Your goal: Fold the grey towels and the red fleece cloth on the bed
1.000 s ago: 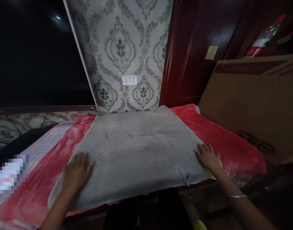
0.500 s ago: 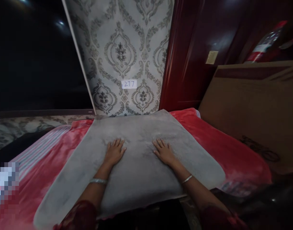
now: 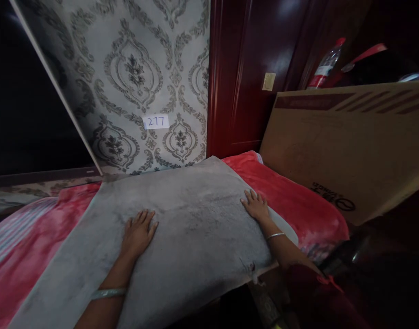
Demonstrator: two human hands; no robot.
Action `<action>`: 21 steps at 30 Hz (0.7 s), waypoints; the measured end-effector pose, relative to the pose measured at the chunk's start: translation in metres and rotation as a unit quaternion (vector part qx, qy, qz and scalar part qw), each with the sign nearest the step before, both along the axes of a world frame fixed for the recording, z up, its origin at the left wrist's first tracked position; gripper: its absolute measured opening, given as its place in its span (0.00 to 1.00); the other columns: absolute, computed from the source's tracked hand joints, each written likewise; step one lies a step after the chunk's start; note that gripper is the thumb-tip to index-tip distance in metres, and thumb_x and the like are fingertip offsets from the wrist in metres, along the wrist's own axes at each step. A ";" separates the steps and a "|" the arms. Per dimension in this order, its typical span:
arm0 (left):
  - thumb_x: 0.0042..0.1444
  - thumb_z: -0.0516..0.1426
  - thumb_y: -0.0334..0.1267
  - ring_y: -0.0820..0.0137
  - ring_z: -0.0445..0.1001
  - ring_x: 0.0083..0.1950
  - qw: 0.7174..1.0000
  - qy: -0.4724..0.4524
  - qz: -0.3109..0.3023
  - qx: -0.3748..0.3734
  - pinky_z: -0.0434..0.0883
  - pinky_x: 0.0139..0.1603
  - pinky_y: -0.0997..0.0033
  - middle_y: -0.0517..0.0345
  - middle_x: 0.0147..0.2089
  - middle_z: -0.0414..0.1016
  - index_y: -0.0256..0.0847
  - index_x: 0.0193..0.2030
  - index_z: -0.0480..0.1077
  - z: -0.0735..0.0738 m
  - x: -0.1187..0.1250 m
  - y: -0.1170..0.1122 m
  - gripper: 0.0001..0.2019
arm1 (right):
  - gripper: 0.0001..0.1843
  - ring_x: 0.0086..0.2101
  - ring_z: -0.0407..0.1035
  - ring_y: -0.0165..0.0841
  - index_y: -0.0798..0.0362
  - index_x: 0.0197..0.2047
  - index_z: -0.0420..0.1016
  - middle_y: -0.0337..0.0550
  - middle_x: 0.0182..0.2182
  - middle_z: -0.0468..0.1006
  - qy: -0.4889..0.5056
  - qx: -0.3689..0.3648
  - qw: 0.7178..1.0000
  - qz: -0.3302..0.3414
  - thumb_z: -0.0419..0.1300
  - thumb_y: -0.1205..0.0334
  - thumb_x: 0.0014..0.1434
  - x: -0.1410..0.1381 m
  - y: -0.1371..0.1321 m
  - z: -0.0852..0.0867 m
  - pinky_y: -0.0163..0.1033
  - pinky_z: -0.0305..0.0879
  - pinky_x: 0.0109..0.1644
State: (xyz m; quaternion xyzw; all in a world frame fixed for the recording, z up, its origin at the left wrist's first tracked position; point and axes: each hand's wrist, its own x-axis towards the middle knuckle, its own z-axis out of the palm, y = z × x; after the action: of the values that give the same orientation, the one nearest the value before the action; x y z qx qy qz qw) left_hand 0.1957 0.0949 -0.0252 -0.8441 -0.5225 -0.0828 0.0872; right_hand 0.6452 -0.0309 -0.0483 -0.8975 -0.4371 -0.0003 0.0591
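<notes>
A grey plush mat [image 3: 192, 237] with rounded corners lies spread out before me, faint creases running across it. Flat on its left part rests my left hand [image 3: 138, 233], fingers spread. My right hand [image 3: 257, 206] lies open at the mat's right edge, its fingertips close to the border with the red blanket [image 3: 281, 187]. Neither hand grips anything. Under the mat, the red blanket shows on both sides. A small dark tuft with a pale tag-like bit [image 3: 252, 267] sits at the front edge.
A large cardboard box [image 3: 349, 141] stands at the right, with a red-capped bottle [image 3: 324, 66] behind its top edge. At the back are patterned wallpaper bearing a paper label [image 3: 156, 121] marked 277 and a dark red door [image 3: 237, 77]. A black screen [image 3: 28, 109] fills the left.
My right hand has slid right, from the mat's middle to its right edge. The left hand stays flat on the mat. The view has turned to the right.
</notes>
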 end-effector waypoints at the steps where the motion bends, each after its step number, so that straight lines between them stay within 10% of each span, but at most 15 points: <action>1: 0.67 0.43 0.46 0.56 0.56 0.73 1.000 -0.002 0.016 0.009 0.53 0.71 0.48 0.43 0.71 0.61 0.38 0.69 0.63 0.001 0.001 -0.002 0.28 | 0.36 0.70 0.41 0.50 0.45 0.76 0.44 0.45 0.74 0.42 -0.003 0.006 1.000 -0.003 0.35 0.41 0.70 0.002 -0.001 -0.002 0.61 0.45 0.68; 6: 0.67 0.41 0.49 0.49 0.55 0.72 0.992 -0.004 0.127 0.007 0.54 0.67 0.38 0.39 0.72 0.59 0.37 0.69 0.62 0.006 -0.013 -0.008 0.30 | 0.36 0.69 0.44 0.50 0.45 0.75 0.45 0.45 0.74 0.45 -0.014 0.026 1.000 0.001 0.36 0.40 0.70 0.000 -0.001 -0.009 0.61 0.46 0.68; 15: 0.66 0.39 0.49 0.53 0.48 0.76 0.975 0.002 0.219 -0.047 0.50 0.71 0.41 0.41 0.75 0.50 0.33 0.73 0.54 0.009 -0.116 -0.019 0.33 | 0.38 0.68 0.46 0.55 0.47 0.74 0.50 0.49 0.73 0.46 -0.002 0.057 0.998 0.017 0.36 0.39 0.67 0.009 -0.002 -0.025 0.65 0.48 0.66; 21: 0.65 0.39 0.54 0.48 0.53 0.73 0.958 -0.064 0.278 0.004 0.51 0.67 0.31 0.31 0.71 0.57 0.28 0.69 0.59 0.002 -0.126 -0.024 0.35 | 0.39 0.68 0.47 0.55 0.46 0.74 0.51 0.47 0.73 0.49 -0.003 0.075 0.997 0.017 0.35 0.38 0.66 0.014 0.000 -0.034 0.66 0.47 0.66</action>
State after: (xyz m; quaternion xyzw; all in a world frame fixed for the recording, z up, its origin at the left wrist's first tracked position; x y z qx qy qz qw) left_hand 0.0695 0.0708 -0.0228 -0.6577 -0.7410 -0.1113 0.0770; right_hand 0.6593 -0.0305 -0.0827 -0.8829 -0.4513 -0.0344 0.1247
